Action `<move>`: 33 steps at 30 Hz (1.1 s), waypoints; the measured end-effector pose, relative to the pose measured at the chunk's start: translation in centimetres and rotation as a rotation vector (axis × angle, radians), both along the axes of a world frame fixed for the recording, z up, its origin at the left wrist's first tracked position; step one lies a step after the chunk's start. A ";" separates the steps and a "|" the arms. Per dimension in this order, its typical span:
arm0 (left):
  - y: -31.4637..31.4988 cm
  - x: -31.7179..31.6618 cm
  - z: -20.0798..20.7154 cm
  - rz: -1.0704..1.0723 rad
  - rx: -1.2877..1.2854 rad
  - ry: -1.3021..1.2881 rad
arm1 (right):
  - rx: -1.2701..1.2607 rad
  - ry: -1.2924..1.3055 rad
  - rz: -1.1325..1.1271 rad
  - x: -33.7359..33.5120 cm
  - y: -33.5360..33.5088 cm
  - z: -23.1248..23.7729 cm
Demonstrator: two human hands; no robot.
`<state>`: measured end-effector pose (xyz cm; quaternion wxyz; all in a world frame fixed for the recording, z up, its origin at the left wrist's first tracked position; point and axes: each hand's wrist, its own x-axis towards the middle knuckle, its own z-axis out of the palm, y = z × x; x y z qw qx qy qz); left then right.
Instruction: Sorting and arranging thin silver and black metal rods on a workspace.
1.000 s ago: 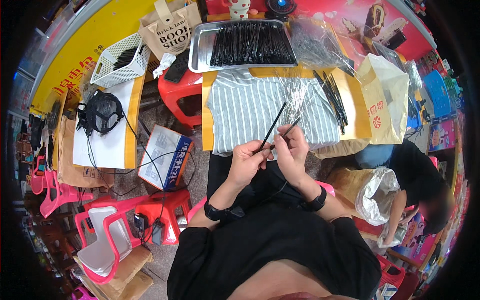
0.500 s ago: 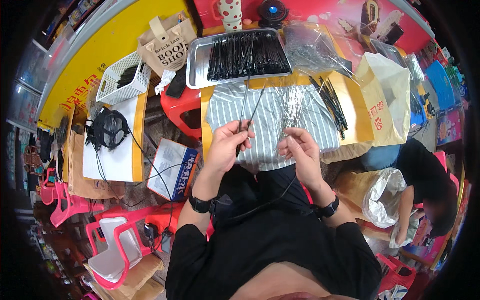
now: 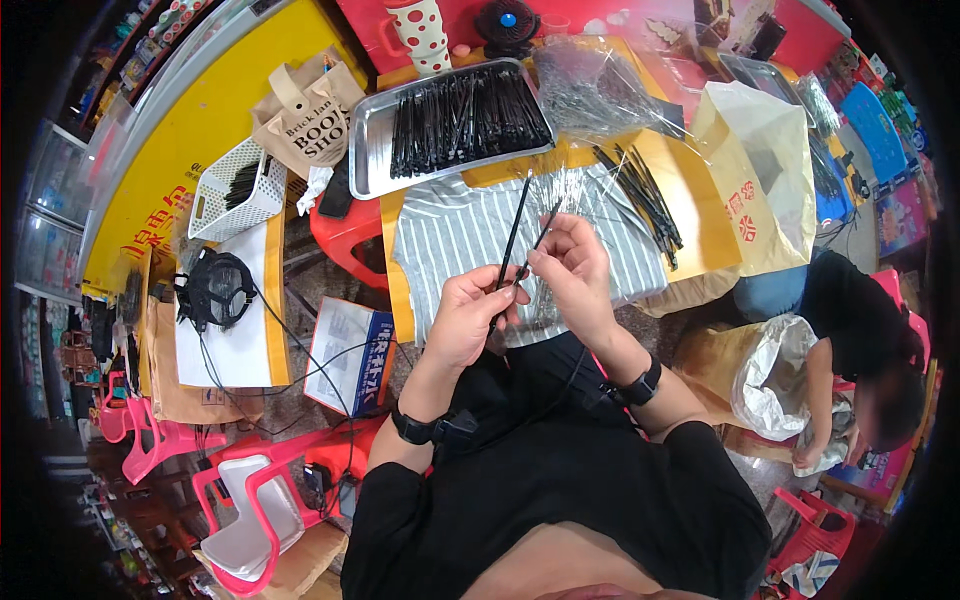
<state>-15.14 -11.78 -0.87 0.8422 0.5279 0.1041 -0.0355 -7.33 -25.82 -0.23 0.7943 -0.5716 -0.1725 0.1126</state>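
Both my hands are close together above a grey and white striped cloth (image 3: 440, 235). My left hand (image 3: 468, 315) is closed on a thin black stick (image 3: 514, 228) that slants upward. A second thin black stick (image 3: 546, 230) runs between the two hands. My right hand (image 3: 572, 270) pinches it with thumb and fingertips, and its lower end reaches the left fingers. Beyond the hands, thin shiny wires (image 3: 560, 188) lie loosely on the cloth, partly hidden by my right hand. To the right rests a bundle of black sticks (image 3: 645, 200).
A metal tray (image 3: 368, 160) full of black sticks stands at the back, beside clear plastic wrapping (image 3: 600, 95). White basket (image 3: 208, 205), paper bag (image 3: 310, 115) and red stool (image 3: 345, 240) are on the left. A seated person (image 3: 865, 340) is at the right, near a silver-lined bag (image 3: 770, 375).
My right hand has moved up and left to meet the left hand, and now grips one of the black sticks. The view has shifted slightly.
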 end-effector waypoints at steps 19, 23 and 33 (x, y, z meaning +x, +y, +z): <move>1.1 0.9 -0.5 0.128 0.314 0.037 | -0.024 0.064 0.043 -0.4 -0.2 -1.4; 8.1 6.9 0.4 0.260 0.367 -0.099 | -0.128 -0.032 0.064 -0.9 -3.2 -0.9; 17.8 21.9 -6.9 0.606 1.372 -0.023 | -0.666 -0.442 -0.517 4.7 -11.3 -2.3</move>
